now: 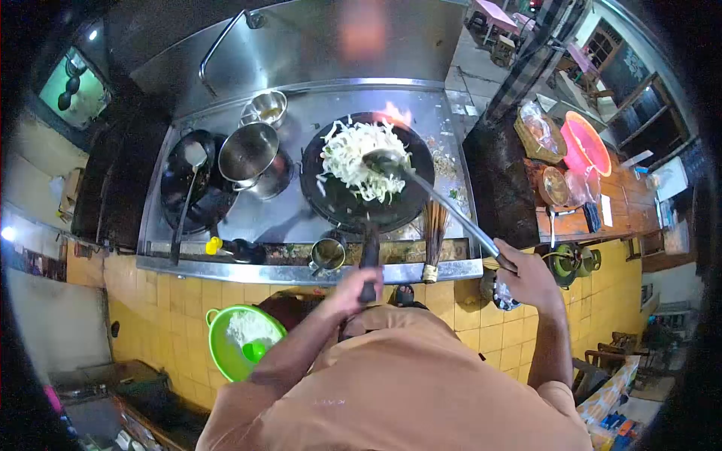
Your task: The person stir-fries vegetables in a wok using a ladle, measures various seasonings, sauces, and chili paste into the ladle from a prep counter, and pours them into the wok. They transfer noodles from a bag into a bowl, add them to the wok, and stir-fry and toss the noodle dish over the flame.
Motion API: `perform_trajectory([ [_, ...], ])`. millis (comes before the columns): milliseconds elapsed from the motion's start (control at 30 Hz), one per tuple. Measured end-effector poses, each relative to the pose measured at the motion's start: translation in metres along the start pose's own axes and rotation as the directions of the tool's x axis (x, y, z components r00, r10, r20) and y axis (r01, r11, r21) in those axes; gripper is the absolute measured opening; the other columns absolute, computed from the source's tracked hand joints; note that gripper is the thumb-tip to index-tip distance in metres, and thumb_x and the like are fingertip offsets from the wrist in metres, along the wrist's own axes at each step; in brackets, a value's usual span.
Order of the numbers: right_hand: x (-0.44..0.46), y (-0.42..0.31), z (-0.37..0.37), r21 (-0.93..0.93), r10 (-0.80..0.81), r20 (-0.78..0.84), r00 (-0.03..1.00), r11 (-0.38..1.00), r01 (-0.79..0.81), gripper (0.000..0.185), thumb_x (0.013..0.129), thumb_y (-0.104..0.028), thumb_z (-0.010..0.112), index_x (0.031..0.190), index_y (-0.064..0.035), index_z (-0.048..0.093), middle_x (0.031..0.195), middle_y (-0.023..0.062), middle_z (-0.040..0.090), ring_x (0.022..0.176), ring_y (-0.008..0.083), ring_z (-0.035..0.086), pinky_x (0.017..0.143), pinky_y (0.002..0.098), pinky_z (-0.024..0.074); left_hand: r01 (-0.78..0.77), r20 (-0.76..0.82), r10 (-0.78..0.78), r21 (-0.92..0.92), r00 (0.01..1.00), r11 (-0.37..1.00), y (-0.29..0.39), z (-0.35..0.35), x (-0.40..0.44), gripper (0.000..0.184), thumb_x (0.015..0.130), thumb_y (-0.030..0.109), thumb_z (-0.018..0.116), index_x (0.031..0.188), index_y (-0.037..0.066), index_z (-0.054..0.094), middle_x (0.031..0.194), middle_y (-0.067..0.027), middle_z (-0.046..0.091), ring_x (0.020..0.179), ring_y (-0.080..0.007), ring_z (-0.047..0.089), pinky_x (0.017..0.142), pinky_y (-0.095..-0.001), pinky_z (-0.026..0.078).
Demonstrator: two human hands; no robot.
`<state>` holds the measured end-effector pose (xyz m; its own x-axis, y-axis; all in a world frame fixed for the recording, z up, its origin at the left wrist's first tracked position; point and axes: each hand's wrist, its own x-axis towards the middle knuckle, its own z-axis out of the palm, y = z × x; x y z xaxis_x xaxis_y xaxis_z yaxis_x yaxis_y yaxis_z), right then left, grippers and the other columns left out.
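A dark wok (338,207) sits on the steel stove with a heap of pale shredded vegetables (353,154) in it. Flames (396,114) rise at its far right rim. My left hand (355,289) is closed round the wok's dark handle (370,252) at the stove's front edge. In my right hand (525,276), to the right of the wok, is the long metal handle of a ladle (451,207). The ladle's bowl rests among the vegetables, partly hidden by them.
Left of the wok stand a steel pot (249,152), a smaller pot (269,107) and a second wok (197,207). A metal cup (328,254), a yellow-capped bottle (241,251) and a stick brush (433,237) line the front. A green basin (223,352) is below left.
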<state>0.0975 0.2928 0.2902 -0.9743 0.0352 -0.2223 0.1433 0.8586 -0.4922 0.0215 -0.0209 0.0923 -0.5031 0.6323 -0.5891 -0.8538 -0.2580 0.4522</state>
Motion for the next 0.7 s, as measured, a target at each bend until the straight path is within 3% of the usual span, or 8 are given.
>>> perform_trajectory([
  [67,0.012,-0.021,-0.003,-0.018,0.165,0.045,0.985,0.986,-0.165,0.054,0.079,-0.011,0.056,0.132,-0.0074,0.044,0.084,0.02,0.063,0.081,0.0417,0.06,0.072,0.0453,0.0482,-0.027,-0.067,0.022,-0.081,0.998,0.996,0.026,0.006,0.027,0.007,0.078,0.008,0.058,0.083,0.006,0.054,0.064,-0.0002,0.052,0.052,-0.0105,0.05,0.047,-0.0259,0.042],
  [133,0.065,0.02,0.063,-0.021,-0.045,-0.142,0.989,0.999,0.042,0.045,0.081,-0.012,0.055,0.125,-0.0046,0.049,0.07,0.0187,0.062,0.065,0.0375,0.062,0.059,0.0429,0.0488,0.007,-0.048,-0.014,-0.143,0.999,0.99,0.036,-0.006,0.056,0.008,0.078,0.006,0.058,0.083,0.006,0.052,0.066,-0.001,0.051,0.053,-0.0112,0.05,0.048,-0.0261,0.042],
  [167,0.088,-0.004,0.069,0.285,0.188,0.178,0.966,0.93,-0.234,0.032,0.083,-0.014,0.055,0.113,-0.001,0.054,0.058,0.0122,0.056,0.045,0.024,0.056,0.043,0.0368,0.0436,0.002,-0.063,-0.011,-0.145,0.998,0.989,0.038,-0.006,0.064,0.008,0.078,0.006,0.058,0.083,0.006,0.052,0.066,-0.0014,0.05,0.053,-0.0115,0.05,0.048,-0.0264,0.042],
  [200,0.114,0.004,0.105,0.331,0.208,0.184,0.961,0.907,-0.259,0.028,0.085,-0.014,0.055,0.11,-0.002,0.057,0.054,0.0044,0.052,0.037,0.0115,0.045,0.035,0.0301,0.0348,-0.016,-0.054,0.009,-0.139,0.999,0.99,0.035,-0.006,0.069,0.008,0.079,0.006,0.058,0.083,0.007,0.052,0.066,-0.0013,0.05,0.054,-0.0116,0.05,0.048,-0.0266,0.042],
  [333,0.117,0.043,0.073,0.642,0.124,0.462,0.878,0.637,-0.428,0.025,0.088,-0.012,0.053,0.11,-0.0054,0.062,0.053,0.0024,0.05,0.036,0.0118,0.046,0.032,0.0269,0.0345,0.044,-0.012,-0.047,-0.178,0.999,0.983,0.032,-0.014,0.071,0.012,0.081,0.008,0.058,0.092,0.007,0.053,0.069,-0.0014,0.05,0.056,-0.0116,0.049,0.05,-0.0274,0.042],
  [500,0.138,0.014,0.098,0.342,0.21,0.208,0.955,0.9,-0.272,0.022,0.086,-0.011,0.051,0.104,0.0006,0.057,0.054,0.004,0.05,0.04,0.0134,0.049,0.038,0.0303,0.0412,0.036,-0.012,-0.039,-0.172,0.999,0.984,0.034,-0.012,0.073,0.012,0.081,0.008,0.058,0.093,0.008,0.053,0.069,-0.0015,0.051,0.057,-0.0119,0.05,0.05,-0.0271,0.042],
  [533,0.148,0.021,0.136,0.467,0.129,0.159,0.979,0.864,-0.189,0.026,0.086,-0.013,0.051,0.109,-0.0017,0.055,0.056,0.0042,0.051,0.041,0.014,0.05,0.039,0.0309,0.0421,0.041,-0.028,-0.046,-0.154,0.999,0.987,0.036,-0.01,0.073,0.013,0.081,0.008,0.058,0.093,0.008,0.053,0.069,-0.0014,0.051,0.057,-0.0121,0.05,0.05,-0.0271,0.042],
  [700,0.107,0.052,0.081,0.314,0.079,0.347,0.935,0.929,-0.195,0.04,0.083,-0.011,0.05,0.123,-0.0108,0.053,0.061,0.0048,0.055,0.044,0.0166,0.055,0.04,0.0318,0.0429,0.079,0.0,-0.081,-0.237,0.997,0.968,0.039,-0.015,0.067,0.014,0.081,0.007,0.058,0.093,0.005,0.051,0.069,-0.0022,0.051,0.057,-0.0127,0.05,0.05,-0.027,0.042],
])
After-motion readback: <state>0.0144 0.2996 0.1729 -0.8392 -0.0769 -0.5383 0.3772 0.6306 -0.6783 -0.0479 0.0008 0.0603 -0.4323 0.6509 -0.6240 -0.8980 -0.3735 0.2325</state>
